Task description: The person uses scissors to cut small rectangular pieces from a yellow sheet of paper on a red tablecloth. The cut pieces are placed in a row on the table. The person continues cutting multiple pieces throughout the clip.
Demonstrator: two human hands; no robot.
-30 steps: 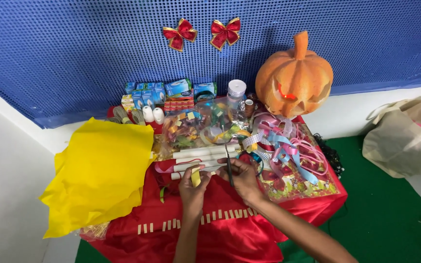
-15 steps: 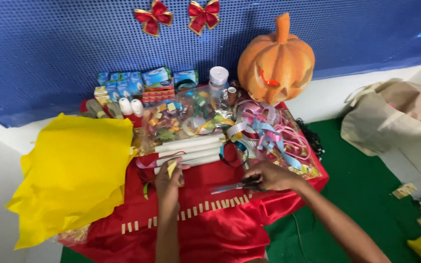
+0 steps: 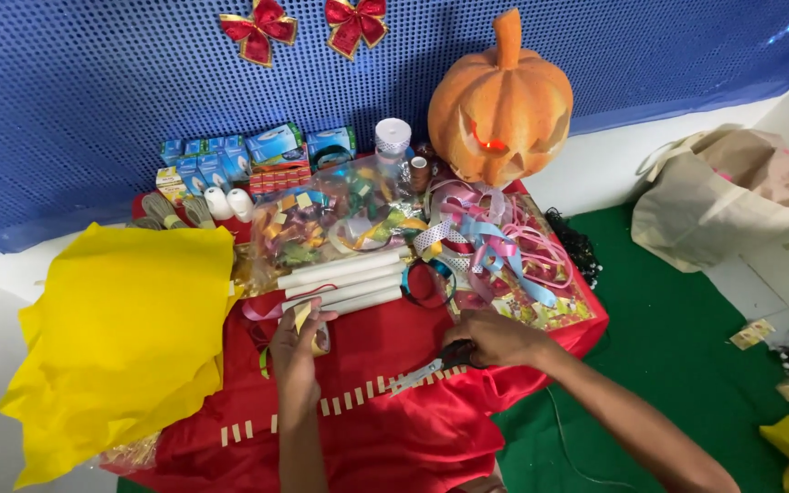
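Scissors (image 3: 431, 367) in right-hand fingers (image 3: 477, 342)

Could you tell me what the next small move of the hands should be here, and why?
Probably bring the scissors in the right hand across to the yellow ribbon pinched in the left hand. The blades lie low on the red cloth, pointing toward the ribbon but apart from it.

Big blue wall w/ tiny dots (image 3: 93, 119) at the back. Two red bows (image 3: 308, 23) hang on it, up top. White ledge (image 3: 614, 160) below the wall. Green floor (image 3: 678, 338) on the right, w/ a tan bag (image 3: 723, 196) on it.
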